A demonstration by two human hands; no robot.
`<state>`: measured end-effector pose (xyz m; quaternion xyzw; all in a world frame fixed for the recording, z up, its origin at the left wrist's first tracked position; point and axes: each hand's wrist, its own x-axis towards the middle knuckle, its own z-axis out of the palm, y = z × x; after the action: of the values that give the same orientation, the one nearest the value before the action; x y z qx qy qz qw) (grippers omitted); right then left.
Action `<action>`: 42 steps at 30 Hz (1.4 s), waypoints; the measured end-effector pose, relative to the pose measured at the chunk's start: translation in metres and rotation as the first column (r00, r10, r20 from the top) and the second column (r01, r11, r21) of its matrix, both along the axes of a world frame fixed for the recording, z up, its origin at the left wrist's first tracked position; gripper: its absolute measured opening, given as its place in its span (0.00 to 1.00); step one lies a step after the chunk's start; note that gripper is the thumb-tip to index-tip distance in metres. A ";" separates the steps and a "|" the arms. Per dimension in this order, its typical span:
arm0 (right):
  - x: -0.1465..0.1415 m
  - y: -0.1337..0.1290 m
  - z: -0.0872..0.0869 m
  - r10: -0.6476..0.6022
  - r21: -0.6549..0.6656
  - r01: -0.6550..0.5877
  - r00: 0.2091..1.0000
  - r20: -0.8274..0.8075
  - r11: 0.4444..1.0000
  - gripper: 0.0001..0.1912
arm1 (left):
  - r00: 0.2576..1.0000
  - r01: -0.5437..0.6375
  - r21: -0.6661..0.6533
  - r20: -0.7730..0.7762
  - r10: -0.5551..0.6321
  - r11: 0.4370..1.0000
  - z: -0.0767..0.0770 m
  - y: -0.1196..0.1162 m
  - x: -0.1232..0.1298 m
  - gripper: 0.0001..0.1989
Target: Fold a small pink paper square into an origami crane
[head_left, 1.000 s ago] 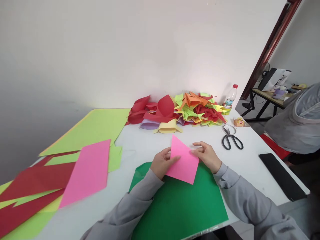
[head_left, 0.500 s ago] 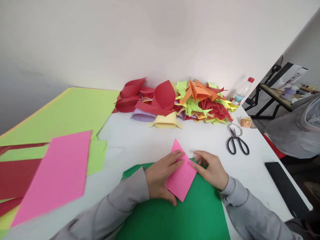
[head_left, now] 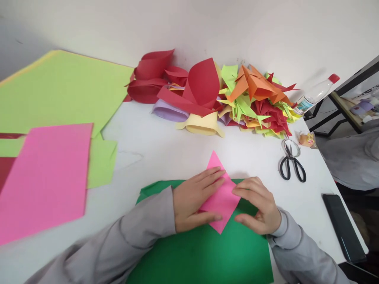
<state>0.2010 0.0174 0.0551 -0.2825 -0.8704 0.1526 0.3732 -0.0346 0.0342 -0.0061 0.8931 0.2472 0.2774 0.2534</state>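
Observation:
A folded pink paper [head_left: 225, 197] in a kite-like shape lies on a large green sheet [head_left: 204, 256], one point reaching past the sheet's far edge. My left hand [head_left: 197, 199] is open and rests flat across the paper's left half, fingers stretched and thumb near its lower part. At the right corner, the fingertips of my right hand [head_left: 257, 207] touch the paper. That hand is open, its thumb spread away below the fingers over the green sheet.
Folded red paper shapes [head_left: 204, 85] and a pile of orange, green and red folded pieces [head_left: 257, 86] line the wall. Pink sheet [head_left: 53, 177] and light green sheets [head_left: 74, 86] lie left. Scissors [head_left: 291, 161], a bottle [head_left: 315, 94], a snack packet [head_left: 307, 139] and a black phone [head_left: 343, 227] are right.
The view has shifted, with the far items now higher up. My right thumb has moved away from the paper, opening wider. My left thumb has come up closer against the paper.

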 end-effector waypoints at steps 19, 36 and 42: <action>-0.031 -0.037 -0.025 -0.234 0.222 0.164 0.909 0.345 0.961 0.08 | 0.997 -0.076 0.108 0.019 0.075 0.991 -0.006 0.010 -0.006 0.20; -0.029 -0.033 -0.029 -0.120 0.017 0.122 0.921 0.371 0.992 0.19 | 0.996 0.006 0.127 -0.087 0.005 0.992 -0.017 0.019 -0.011 0.32; -0.030 -0.029 -0.024 -0.150 0.129 0.113 0.933 0.329 0.985 0.16 | 0.999 0.021 0.085 -0.039 -0.017 0.996 -0.014 0.021 -0.010 0.28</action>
<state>0.1708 -0.0121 0.0306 -0.3415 -0.9075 0.0295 0.2429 -0.0448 0.0555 -0.0201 0.9105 0.2315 0.2683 0.2131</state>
